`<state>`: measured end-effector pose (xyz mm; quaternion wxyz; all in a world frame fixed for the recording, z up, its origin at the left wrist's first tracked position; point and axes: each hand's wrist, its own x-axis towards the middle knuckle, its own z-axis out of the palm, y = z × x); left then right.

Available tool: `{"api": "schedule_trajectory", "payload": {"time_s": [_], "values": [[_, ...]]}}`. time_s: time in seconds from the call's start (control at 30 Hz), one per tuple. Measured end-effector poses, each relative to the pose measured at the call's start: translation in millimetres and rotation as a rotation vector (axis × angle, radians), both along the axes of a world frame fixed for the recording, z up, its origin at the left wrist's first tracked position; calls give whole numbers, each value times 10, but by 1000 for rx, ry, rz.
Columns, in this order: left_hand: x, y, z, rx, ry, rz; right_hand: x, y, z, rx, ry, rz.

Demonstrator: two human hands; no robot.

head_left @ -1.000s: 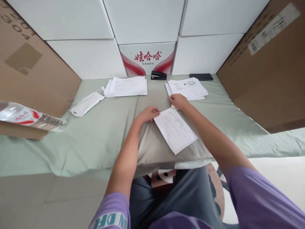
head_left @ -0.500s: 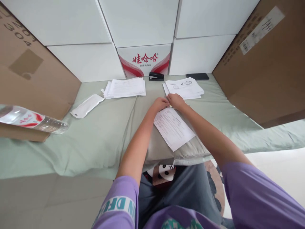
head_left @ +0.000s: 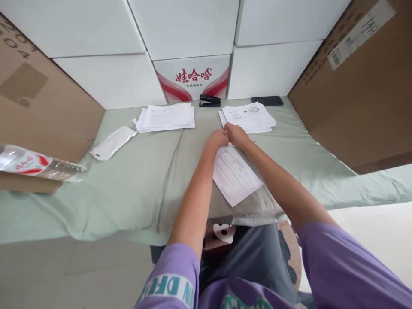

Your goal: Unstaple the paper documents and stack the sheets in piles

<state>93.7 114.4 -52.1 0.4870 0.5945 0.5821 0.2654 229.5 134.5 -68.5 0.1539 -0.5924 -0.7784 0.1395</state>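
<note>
On the soft green cloth, both curled hands' grip pinches a flat printed sheet at its top.

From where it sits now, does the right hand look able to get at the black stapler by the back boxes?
Probably yes. The right hand lies at the far edge of the sheet, and only bare green cloth lies between it and the stapler. The paper stack sits off to the side of that path.
</note>
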Motion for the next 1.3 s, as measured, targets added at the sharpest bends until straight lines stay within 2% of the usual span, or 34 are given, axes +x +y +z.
{"api": "schedule_trajectory", "payload": {"time_s": [0.1,0.2,0.37,0.47,0.57,0.73,0.87,1.03,1.17,1.3], "values": [[23,12,-70,2,96,-19,-15,-18,8,-22,-9,-8],[15,0,-100,-26,43,-24,-37,-28,18,-29,-56,-19],[-50,-58,-59,-83,-60,-10,-68,-62,45,-32,-84,-45],[-131,-109,-80,-42,-110,-70,-77,-99,36,27,-36,-114],[-210,-132,-168,59,-101,-131,-77,-136,0,138,5,-179],[-262,-109,-277,78,-12,-116,-46,-165,-45,237,100,-219],[-267,-117,-258,72,75,-74,-17,-184,-15,286,203,-219],[-268,-145,-216,28,124,-103,-13,-201,25,315,234,-202],[-307,-189,-166,36,49,-139,10,-188,29,320,215,-196],[-411,-258,-67,-38,-95,-232,80,-174,50,289,245,-186]]}}
